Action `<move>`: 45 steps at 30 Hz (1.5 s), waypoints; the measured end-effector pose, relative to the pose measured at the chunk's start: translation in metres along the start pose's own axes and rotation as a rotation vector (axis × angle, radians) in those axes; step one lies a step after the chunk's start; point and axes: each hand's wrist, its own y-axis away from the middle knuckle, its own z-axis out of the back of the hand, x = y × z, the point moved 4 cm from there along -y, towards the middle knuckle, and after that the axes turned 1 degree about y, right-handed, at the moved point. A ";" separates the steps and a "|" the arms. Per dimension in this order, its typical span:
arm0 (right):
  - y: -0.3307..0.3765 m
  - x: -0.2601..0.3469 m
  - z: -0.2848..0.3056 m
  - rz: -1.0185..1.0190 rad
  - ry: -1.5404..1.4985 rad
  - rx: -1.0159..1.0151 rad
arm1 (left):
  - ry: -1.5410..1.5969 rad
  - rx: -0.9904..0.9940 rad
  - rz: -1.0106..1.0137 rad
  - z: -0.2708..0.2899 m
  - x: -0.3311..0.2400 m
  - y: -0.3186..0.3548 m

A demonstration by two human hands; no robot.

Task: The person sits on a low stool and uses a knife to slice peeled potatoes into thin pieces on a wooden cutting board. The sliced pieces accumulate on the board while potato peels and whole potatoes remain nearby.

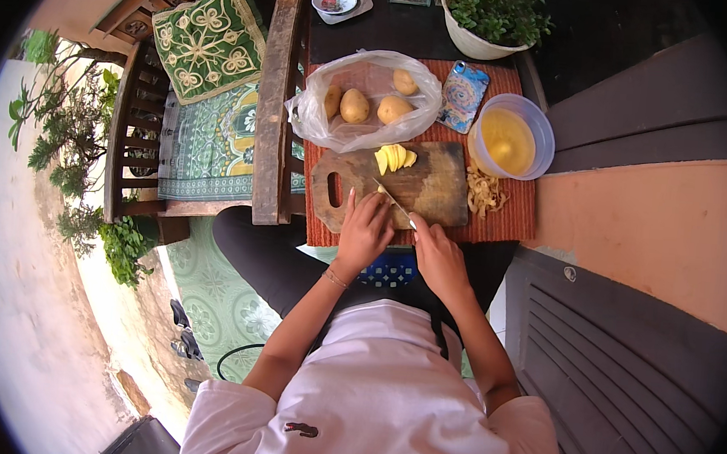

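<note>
- Your left hand [363, 231] lies palm down on the near part of a wooden cutting board [435, 181], fingers curled over a piece of potato [381, 189] that is mostly hidden beneath them.
- Your right hand [438, 257] is closed round the handle of a knife [395, 202]; its blade slants up and left, the tip meeting the potato at your left fingertips.
- A small stack of pale yellow potato slices [395, 157] sits at the far edge of the board, well apart from your hands.
- The board rests on a reddish woven mat [513, 222] covering a dark tabletop [388, 28].
- Beyond the board, a clear plastic bag [337, 131] lies open with whole potatoes [355, 105] inside.
- To the right of the board is a heap of peelings [484, 192], and just past it a clear plastic bowl [543, 139] of yellowish water.
- A phone in a patterned case [463, 96] lies between bag and bowl.
- At the far end stand a white pot with a leafy green plant [493, 15] and a small dish [334, 3].
- To your left is a wooden bench [132, 123] with green patterned cushions [212, 40]; past it, shrubs and bare sandy ground in sunlight.
- To your right runs a peach-coloured wall with dark grey panels.
</note>
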 end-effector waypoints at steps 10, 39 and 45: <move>0.006 0.003 -0.007 0.051 0.224 0.035 | -0.011 0.014 -0.015 0.001 -0.001 -0.002; -0.003 0.001 -0.016 0.202 0.481 -0.054 | -0.001 0.022 -0.045 0.001 -0.003 -0.008; -0.005 -0.006 -0.023 0.198 0.446 -0.034 | 0.007 0.002 -0.066 0.001 -0.006 -0.008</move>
